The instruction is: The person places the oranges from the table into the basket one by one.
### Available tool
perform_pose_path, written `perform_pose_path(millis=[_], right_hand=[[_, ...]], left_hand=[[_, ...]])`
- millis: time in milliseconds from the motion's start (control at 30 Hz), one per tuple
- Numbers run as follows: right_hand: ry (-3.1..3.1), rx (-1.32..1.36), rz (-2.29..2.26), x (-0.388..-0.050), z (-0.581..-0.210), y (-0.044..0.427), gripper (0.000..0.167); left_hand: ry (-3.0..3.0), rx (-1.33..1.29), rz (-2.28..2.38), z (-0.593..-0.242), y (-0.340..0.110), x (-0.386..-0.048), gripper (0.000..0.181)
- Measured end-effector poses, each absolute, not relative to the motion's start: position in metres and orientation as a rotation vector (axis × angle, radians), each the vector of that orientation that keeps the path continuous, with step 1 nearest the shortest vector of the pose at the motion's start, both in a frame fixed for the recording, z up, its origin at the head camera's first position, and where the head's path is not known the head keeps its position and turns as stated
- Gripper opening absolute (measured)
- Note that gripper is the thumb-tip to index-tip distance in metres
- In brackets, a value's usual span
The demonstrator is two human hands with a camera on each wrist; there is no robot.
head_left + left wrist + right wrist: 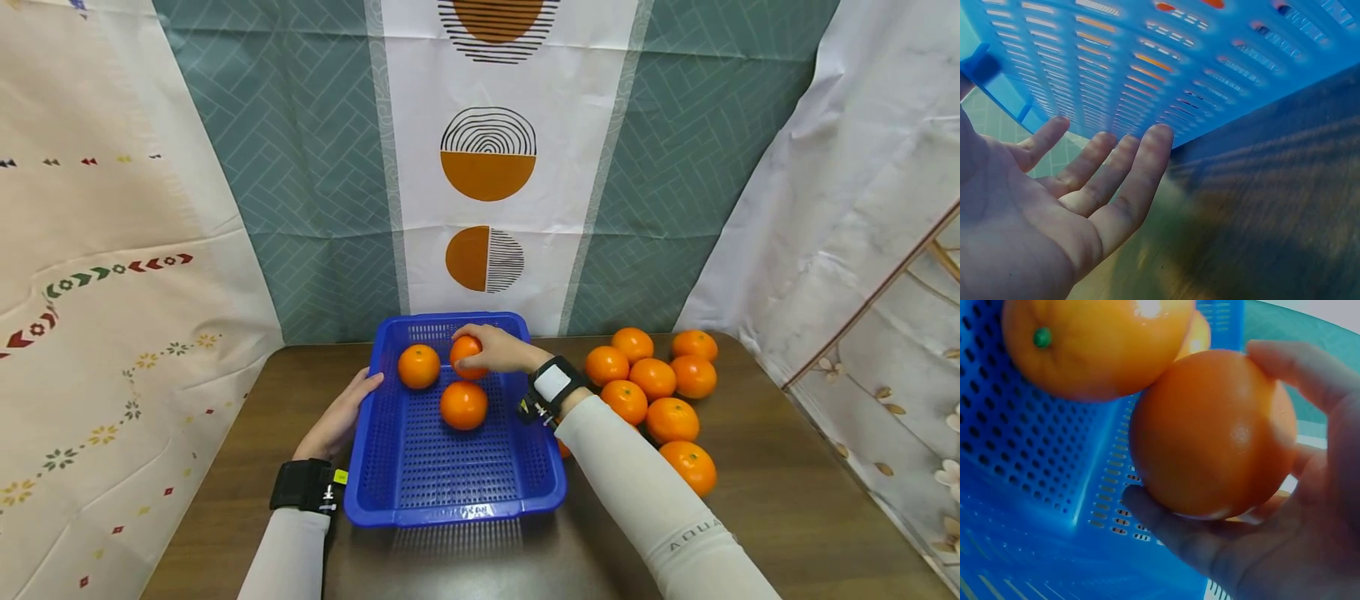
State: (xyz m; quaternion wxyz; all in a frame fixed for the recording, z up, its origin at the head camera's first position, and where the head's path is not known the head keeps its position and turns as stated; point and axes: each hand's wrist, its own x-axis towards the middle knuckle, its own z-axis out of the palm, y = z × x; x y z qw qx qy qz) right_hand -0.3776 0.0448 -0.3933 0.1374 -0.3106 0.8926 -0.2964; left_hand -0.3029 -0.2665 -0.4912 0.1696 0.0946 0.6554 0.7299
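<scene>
A blue plastic basket (pixel 457 471) with slotted walls sits on the table. Over its left rim lies the thumb of my left hand (pixel 341 421), while the fingers (pixel 1141 169) rest against the outer wall, holding the side. Inside the basket's far part, my right hand (pixel 501 350) grips an orange (pixel 1210 434) between thumb and fingers. Two more oranges are in the basket: one at the far left (pixel 418 367) and one nearer the middle (pixel 463 406). In the right wrist view, the held orange appears against a neighbouring orange (pixel 1097 347); whether they touch I cannot tell.
Several loose oranges (pixel 653 378) lie in a group on the table (pixel 757 500) right of the basket, partly hidden by my right forearm. A patterned cloth (pixel 322 208) hangs behind the table's far edge. Light cloths hang at both sides.
</scene>
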Motion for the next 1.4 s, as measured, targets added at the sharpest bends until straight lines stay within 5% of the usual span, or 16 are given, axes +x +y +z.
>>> perform_pose_path(millis=[733, 1400], right_hand=[[2.674, -0.657, -0.452, -0.379, -0.41, 0.022, 0.063], [2.728, -0.601, -0.598, -0.387, -0.421, 0.01, 0.072]], left_hand=[[1.822, 0.259, 2.102, -0.495, -0.265, -0.301, 0.057], [1.839, 0.255, 2.097, -0.496, -0.267, -0.304, 0.056]])
